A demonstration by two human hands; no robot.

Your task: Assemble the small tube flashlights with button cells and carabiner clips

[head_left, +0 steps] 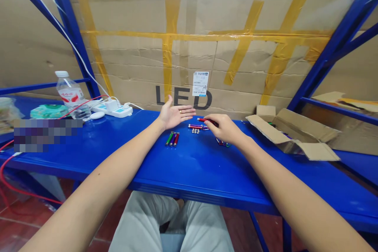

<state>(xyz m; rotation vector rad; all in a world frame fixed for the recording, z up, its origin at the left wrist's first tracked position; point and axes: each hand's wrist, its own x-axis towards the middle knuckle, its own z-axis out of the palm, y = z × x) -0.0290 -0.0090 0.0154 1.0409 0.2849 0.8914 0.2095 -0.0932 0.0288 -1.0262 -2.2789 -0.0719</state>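
My left hand (175, 114) is held open, palm up, fingers stretched toward the right, a ring on one finger, nothing in it. My right hand (223, 126) is closed on a small red flashlight (203, 120), whose tip points at the left palm. Below the left hand three small flashlights (173, 139), green, purple and red, lie side by side on the blue shelf (189, 165). Another small flashlight and a few round button cells (195, 128) lie between the hands. More coloured pieces (222, 143) show under my right wrist.
An open cardboard box (291, 134) sits at the right. At the left stand a water bottle (71, 95), a white power strip (113, 108) with cables, a green packet (49, 111). A taped cardboard wall marked LED (206, 47) backs the shelf. Blue rack posts flank both sides.
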